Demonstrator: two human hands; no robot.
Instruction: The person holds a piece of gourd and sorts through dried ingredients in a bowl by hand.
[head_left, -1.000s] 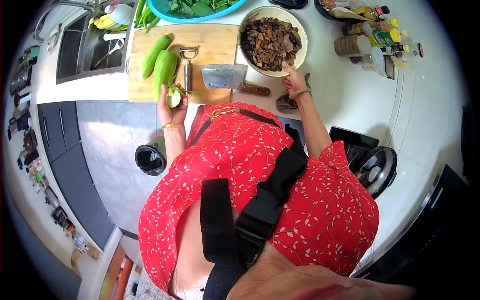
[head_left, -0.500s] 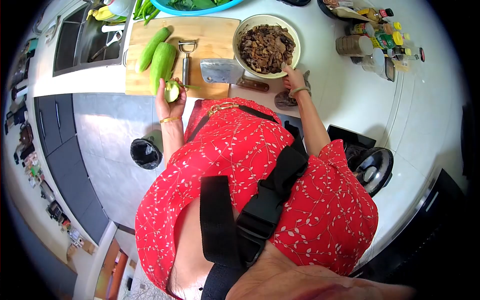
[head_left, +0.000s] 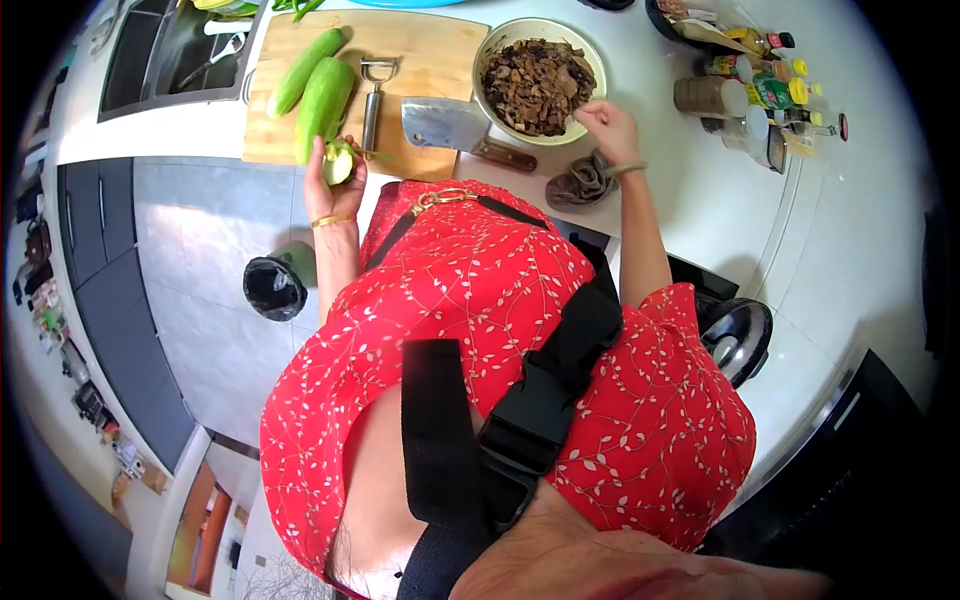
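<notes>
My left hand (head_left: 330, 180) is closed round cut squash ends (head_left: 338, 165), their pale flesh showing, at the near edge of the wooden cutting board (head_left: 430, 45). Two green squashes (head_left: 325, 95) lie on the board beside it, with a peeler (head_left: 372, 105) to their right. A cleaver (head_left: 440, 122) rests flat, its wooden handle pointing toward me. At the right rim of a bowl (head_left: 597, 75) of brown chopped food (head_left: 535, 85), my right hand (head_left: 612, 132) has its fingers pinched together; whatever is between them is too small to make out.
A crumpled dark cloth (head_left: 580, 185) lies below my right hand. Bottles and jars (head_left: 765, 95) stand at the counter's right. The sink (head_left: 180, 55) is at the left, and a lined bin (head_left: 275, 288) stands on the floor below.
My right hand has shifted up and its wrist has turned, the fingertips now over the bowl's rim. The left hand still holds the squash ends. The whole view has shifted slightly.
</notes>
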